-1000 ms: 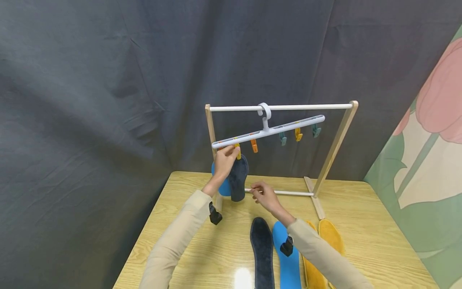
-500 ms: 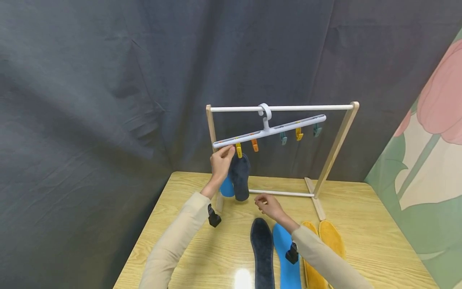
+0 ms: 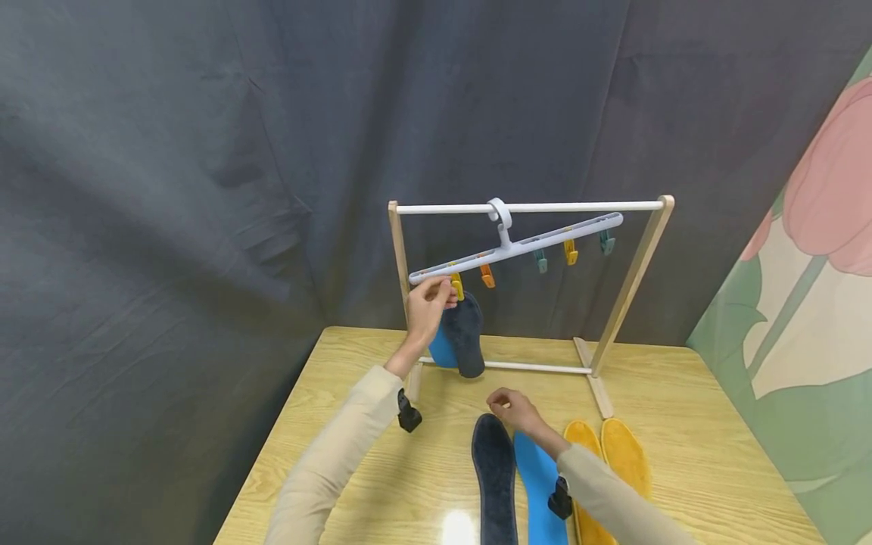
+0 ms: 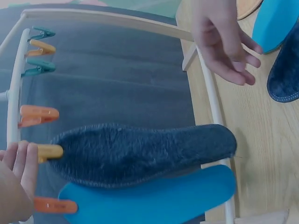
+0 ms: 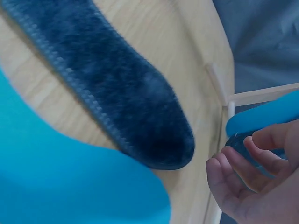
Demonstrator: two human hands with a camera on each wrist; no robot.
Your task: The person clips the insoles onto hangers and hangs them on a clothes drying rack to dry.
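My left hand is raised to the low left end of a white clip hanger. In the left wrist view its nearly straight fingertips lie against a yellow clip, which bites the end of a dark fleecy insole. Beside that insole a blue insole hangs from an orange clip. My right hand hovers over the far end of a dark insole on the table, fingers loosely bent around nothing. A blue insole lies alongside.
The hanger hooks onto the white top bar of a wooden-ended rack, tilting down to the left. Several other clips hang from it, including a second orange clip. Two yellow insoles lie on the wooden table at the right.
My right hand has drawn down and back, away from the hanging insoles toward those on the table. My left hand has shifted slightly right onto the yellow clip, and the hanger has swung slightly right.
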